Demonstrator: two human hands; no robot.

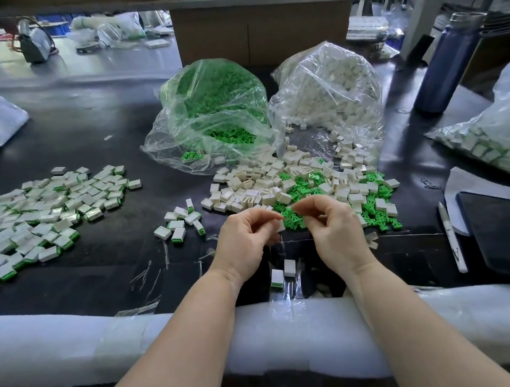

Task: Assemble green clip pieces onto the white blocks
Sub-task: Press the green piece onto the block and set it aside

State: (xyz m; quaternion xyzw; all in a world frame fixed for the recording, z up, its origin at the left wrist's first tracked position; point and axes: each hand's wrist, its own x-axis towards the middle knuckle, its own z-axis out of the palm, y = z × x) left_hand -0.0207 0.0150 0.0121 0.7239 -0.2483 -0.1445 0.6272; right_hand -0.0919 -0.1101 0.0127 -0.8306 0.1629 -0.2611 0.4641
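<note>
Left hand [246,236] pinches a white block [280,226]; right hand [331,225] pinches a green clip [288,211], just before the loose pile [297,181]; parts appear light, rigid, small; grip by edges.

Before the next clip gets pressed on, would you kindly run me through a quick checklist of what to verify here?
1. Left hand holds a white block: ok, pinched at the fingertips.
2. Right hand holds a green clip: cannot tell, only a green bit shows at the fingertips.
3. Clip lined up with the block's slot: cannot tell, fingers hide it.
4. Loose parts pile within reach: ok, just beyond the hands.
5. Finished pile kept apart: ok, off to the left.
</note>
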